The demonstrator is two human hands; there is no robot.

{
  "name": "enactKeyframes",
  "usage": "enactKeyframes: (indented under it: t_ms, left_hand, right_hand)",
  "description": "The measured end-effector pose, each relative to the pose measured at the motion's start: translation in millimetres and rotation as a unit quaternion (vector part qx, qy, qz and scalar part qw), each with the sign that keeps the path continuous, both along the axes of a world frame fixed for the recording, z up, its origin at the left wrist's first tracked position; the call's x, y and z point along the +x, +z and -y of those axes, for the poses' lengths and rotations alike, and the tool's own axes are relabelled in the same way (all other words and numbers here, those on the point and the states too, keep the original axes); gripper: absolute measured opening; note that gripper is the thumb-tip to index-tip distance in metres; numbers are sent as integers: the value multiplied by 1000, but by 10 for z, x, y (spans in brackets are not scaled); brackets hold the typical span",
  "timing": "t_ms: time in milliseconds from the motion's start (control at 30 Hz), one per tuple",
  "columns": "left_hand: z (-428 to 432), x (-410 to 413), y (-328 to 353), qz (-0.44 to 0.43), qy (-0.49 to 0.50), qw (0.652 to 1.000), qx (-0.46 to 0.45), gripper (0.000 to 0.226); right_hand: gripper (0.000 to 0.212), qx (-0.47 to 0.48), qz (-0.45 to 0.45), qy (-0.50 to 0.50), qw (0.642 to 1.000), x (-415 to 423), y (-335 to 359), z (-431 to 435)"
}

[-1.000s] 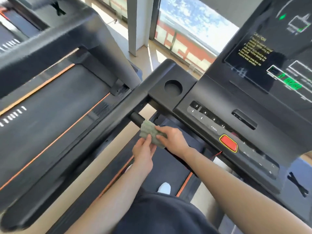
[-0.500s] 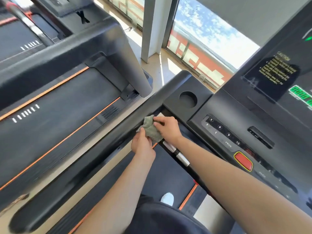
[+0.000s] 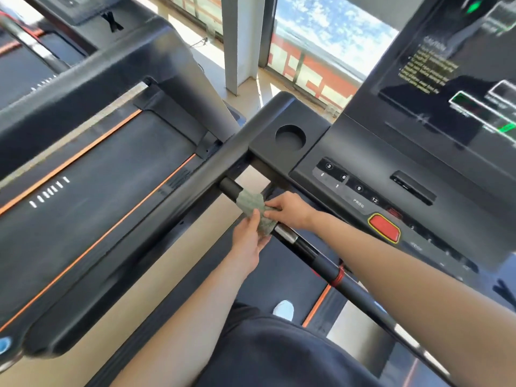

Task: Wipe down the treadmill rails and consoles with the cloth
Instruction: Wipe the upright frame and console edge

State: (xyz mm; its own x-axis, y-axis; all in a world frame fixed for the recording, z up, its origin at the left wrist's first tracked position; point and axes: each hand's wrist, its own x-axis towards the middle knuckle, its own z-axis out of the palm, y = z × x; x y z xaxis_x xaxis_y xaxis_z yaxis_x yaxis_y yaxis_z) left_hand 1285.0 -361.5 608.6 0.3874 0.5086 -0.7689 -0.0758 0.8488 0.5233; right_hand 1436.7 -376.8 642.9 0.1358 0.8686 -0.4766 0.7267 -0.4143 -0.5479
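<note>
Grey-green crumpled cloth [image 3: 254,209], draped over the round black front handlebar [image 3: 329,270] just under the console edge. Looks light, thin and limp. Likely bunches and skids on the smooth tube unless pinned flat, so best taken in a full palm wrap round the bar, not by a corner. Nearest, left hand [image 3: 248,243] set below the bar, fingers pointing up and pinching the cloth's lower fold. Beside it, right hand [image 3: 291,210] curled onto the cloth's right side, pressing it to the bar. Touching the cloth's lower right end, a shiny chrome sensor sleeve [image 3: 287,234], hard and slick. Farther on, long matte black side rail [image 3: 223,163], broad and flat-topped. Then black plastic console [image 3: 349,152] with round cup well [image 3: 290,136], glossy red stop button [image 3: 384,229] and dark glass screen [image 3: 446,88].
</note>
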Motion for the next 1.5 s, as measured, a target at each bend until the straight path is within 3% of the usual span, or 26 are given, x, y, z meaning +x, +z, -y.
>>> enactKeyframes:
  t_ms: [200,300,467,633,800,933,1033,1167,1233,1367,1433,1500]
  left_hand:
    - [692,123,40,8,-61,998,-12,28]
    - [989,177,63,0,-101,995,-13,24]
    - [1334,251,113,-44,-131,990,10,18]
    - [1511,192,249,-118,-170,972,112,11]
    - [1543,166,479,-116,-244,922,278,9]
    - [1388,416,573,-53,-348,867,354,6]
    - [1289,689,651,16,-428,817,387,12]
    - [1255,1093,789,101,-534,722,428,27]
    - [1255,1275,818,126,-571,660,472,21]
    - [1255,1510,810,148,-576,607,527,12]
    - [1223,1580,806,135,-561,542,611,18]
    - [1175,1638,833,149,-540,465,686,27]
  right_hand:
    - [28,-24,10,23,999,197,47,842]
    - [36,-10,71,36,997,241,18,1241]
    - [3,121,134,39,983,157,-79,1822]
    - [13,216,94,-81,969,10,-71,2203]
    - [21,221,66,-323,918,-320,98,2571]
    - [32,207,-80,-514,829,-469,129,2811]
    - [32,263,-219,-603,720,-508,245,2946]
    - [32,306,-231,-683,622,-422,355,3086]
    - [37,323,-220,-692,607,-373,439,3122]
    - [19,309,-131,-709,620,-277,494,3215]
    - [14,303,-82,-714,626,-227,484,3252]
    - [22,298,-52,-720,624,-152,501,3284]
